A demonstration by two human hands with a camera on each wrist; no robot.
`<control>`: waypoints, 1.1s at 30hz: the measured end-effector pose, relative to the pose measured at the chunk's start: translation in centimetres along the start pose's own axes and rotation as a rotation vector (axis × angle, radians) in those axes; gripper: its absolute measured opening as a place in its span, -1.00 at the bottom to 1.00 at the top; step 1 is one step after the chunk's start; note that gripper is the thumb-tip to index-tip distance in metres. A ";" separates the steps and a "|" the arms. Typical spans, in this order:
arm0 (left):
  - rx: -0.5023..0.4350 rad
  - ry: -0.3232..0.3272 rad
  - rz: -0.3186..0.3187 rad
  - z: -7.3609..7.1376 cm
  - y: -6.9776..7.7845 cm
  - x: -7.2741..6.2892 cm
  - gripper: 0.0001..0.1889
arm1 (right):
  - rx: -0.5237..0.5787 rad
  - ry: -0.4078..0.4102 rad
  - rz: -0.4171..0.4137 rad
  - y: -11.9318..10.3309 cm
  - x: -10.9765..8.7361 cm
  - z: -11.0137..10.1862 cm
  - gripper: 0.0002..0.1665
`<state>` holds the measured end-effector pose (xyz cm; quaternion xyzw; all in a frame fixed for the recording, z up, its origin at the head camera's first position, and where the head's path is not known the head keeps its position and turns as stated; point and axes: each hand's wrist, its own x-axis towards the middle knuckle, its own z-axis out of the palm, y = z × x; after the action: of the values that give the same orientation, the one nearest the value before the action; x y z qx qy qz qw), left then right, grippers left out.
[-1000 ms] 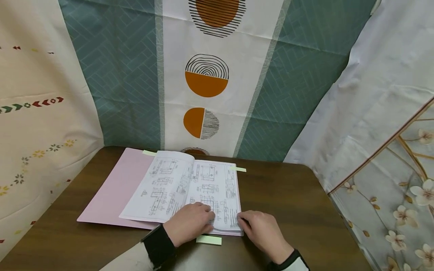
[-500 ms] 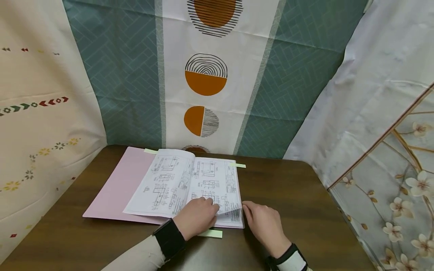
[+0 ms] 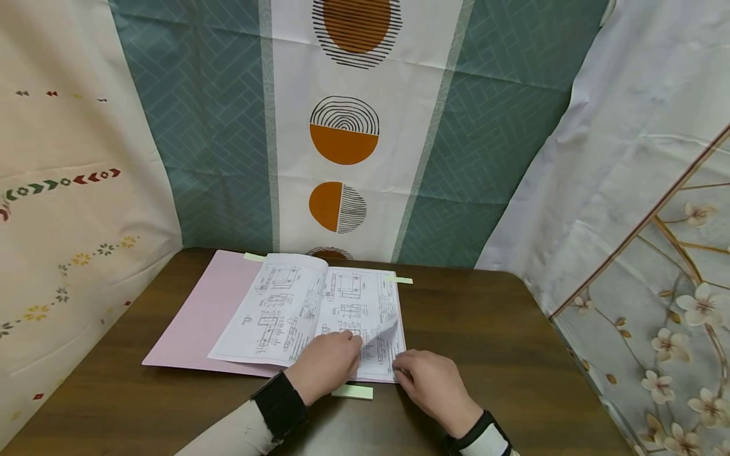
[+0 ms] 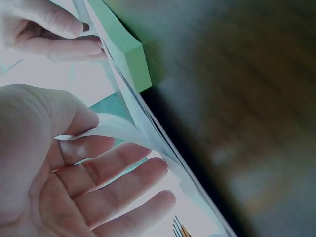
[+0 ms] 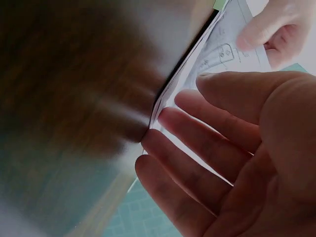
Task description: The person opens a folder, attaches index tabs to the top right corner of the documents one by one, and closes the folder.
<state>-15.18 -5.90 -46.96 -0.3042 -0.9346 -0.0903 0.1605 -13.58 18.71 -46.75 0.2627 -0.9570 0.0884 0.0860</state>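
Note:
A booklet of printed technical drawings [image 3: 365, 291] lies spread on the table, with a pink cover [image 3: 199, 310] showing at its left. My left hand [image 3: 325, 358] pinches a page [image 4: 116, 129] between thumb and index finger, the other fingers stretched out behind it. That page's lower right corner is lifted and folds over toward the left, its underside showing. At the booklet's lower right corner is my right hand [image 3: 436, 383]. In the right wrist view its fingertips [image 5: 168, 114] touch the edge of the sheets, and the thumb stands apart from the fingers.
Pale green sticky tabs stick out from the booklet: one at the top left [image 3: 254, 257], one at the upper right [image 3: 402, 280] and one at the bottom edge [image 3: 353, 392]. The brown wooden table [image 3: 485, 316] ends at patterned hanging cloths [image 3: 222, 139].
The page corner, flat a second ago, is now raised and turned leftward in my left hand. My right hand moved slightly off the edge, then back against the lower right corner.

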 end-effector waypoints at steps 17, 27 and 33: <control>0.236 0.228 -0.108 -1.9 -2.8 -3.5 -0.76 | -0.018 -0.007 -0.004 -0.3 0.0 -0.1 -0.90; 0.294 0.200 -0.221 -2.9 -3.7 -5.7 -0.70 | -0.001 -0.009 0.012 -0.3 0.1 0.0 -0.93; 0.292 0.226 -0.242 -3.0 -4.4 -6.5 -0.68 | -0.012 0.005 0.012 -0.2 0.0 0.0 -0.93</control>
<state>-12.13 -13.68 -46.74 -0.1513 -0.9436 -0.0061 0.2945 -13.52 18.54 -46.77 0.2560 -0.9589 0.0839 0.0892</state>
